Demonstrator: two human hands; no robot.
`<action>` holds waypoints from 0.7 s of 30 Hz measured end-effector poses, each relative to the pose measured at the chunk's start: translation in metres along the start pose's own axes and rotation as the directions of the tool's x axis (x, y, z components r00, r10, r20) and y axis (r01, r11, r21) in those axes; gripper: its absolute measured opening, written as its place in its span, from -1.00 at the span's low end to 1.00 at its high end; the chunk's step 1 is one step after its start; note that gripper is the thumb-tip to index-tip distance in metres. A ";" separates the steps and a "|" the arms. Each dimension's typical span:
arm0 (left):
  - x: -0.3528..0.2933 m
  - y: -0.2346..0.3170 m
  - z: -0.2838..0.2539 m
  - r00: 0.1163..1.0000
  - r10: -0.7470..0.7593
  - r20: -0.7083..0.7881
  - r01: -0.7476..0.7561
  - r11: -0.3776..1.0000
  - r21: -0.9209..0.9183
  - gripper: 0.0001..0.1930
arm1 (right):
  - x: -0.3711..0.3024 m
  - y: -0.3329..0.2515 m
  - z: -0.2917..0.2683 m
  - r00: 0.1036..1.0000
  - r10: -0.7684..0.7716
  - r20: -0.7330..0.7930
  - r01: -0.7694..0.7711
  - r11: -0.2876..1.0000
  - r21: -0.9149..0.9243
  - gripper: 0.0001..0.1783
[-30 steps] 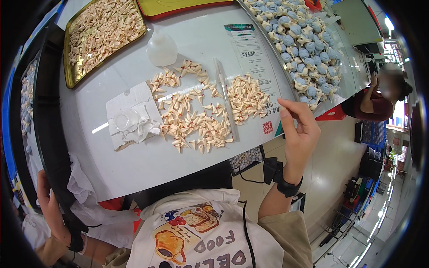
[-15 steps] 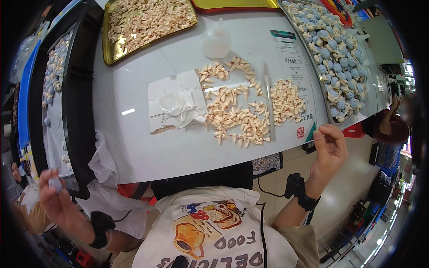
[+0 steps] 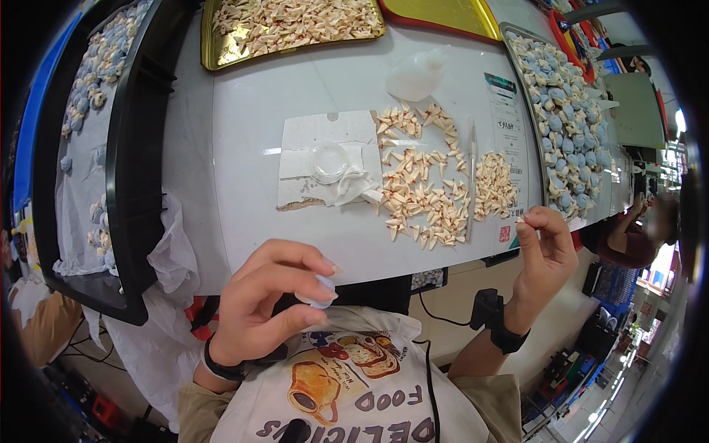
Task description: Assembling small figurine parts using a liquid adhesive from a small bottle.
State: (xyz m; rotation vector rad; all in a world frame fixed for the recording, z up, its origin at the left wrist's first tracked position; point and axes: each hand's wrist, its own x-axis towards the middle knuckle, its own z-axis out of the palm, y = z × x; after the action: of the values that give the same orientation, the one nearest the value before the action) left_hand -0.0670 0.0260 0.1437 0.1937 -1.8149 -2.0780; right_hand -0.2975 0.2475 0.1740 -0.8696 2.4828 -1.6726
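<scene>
My left hand [image 3: 269,303] is above my lap at the table's near edge. Its thumb and fingers are closed on a small blue-and-cream figurine piece [image 3: 317,292], partly hidden by the fingers. To the right, at the table's near right corner, my right hand [image 3: 548,247] holds thumb and forefinger together in a pinch; whatever is between the tips is too small to name. Small cream pointed pieces [image 3: 425,184] with reddish marks lie spread on the table, and a denser pile [image 3: 493,188] lies right of a thin pale rod [image 3: 473,177].
Torn white cardboard [image 3: 295,162] bears a clear round dish [image 3: 329,162] and crumpled tissue [image 3: 358,186]. Behind stand a white squeeze bottle [image 3: 417,74] and a gold tray [image 3: 209,52] of cream pieces. Blue-and-cream pieces fill a right-hand tray [image 3: 569,133]; a black crate [image 3: 122,192] stands left.
My left hand has come from the far left beside the black crate to the front of my body, carrying the blue-and-cream piece. My right hand stays pinched in nearly the same place.
</scene>
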 end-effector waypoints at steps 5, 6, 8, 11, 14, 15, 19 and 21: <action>0.011 -0.001 0.010 0.950 -0.281 -0.139 0.200 0.884 -0.423 -0.77 | 0.010 -0.008 0.011 1.000 0.014 0.008 -0.014 0.999 -0.044 -0.82; 0.012 0.000 0.008 0.914 -0.378 -0.148 0.262 0.828 -0.496 -0.75 | 0.013 -0.009 0.014 0.999 0.036 -0.022 -0.037 0.998 -0.060 -0.82; 0.013 -0.014 -0.002 0.945 -0.288 -0.152 0.213 0.900 -0.381 -0.77 | 0.021 -0.013 0.020 0.998 0.055 -0.043 -0.058 0.995 -0.086 -0.83; 0.017 -0.024 -0.012 0.985 -0.124 -0.123 0.101 0.979 -0.179 -0.80 | 0.031 -0.025 0.036 1.000 0.011 -0.017 -0.012 0.996 -0.092 -0.84; 0.019 -0.023 -0.017 0.993 -0.083 -0.079 0.072 0.989 -0.130 -0.81 | 0.039 -0.034 0.051 0.999 0.003 0.032 0.001 0.989 -0.145 -0.86; 0.020 -0.022 -0.018 0.993 -0.107 -0.056 0.098 0.983 -0.154 -0.80 | 0.040 -0.036 0.057 0.998 -0.018 0.053 0.025 0.989 -0.147 -0.87; 0.019 -0.020 -0.020 0.988 -0.154 0.005 0.151 0.965 -0.214 -0.69 | 0.048 -0.044 0.077 0.988 -0.063 0.139 0.084 0.985 -0.153 -0.88; 0.018 -0.014 -0.014 0.935 -0.344 -0.082 0.275 0.854 -0.442 -0.68 | 0.053 -0.048 0.087 0.978 -0.092 0.185 0.123 0.979 -0.164 -0.88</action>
State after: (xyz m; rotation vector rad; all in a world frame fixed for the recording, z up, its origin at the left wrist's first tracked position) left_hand -0.0811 0.0081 0.1300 0.5473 -1.2586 -2.5414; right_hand -0.2935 0.1369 0.1932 -1.1354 2.5283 -1.3504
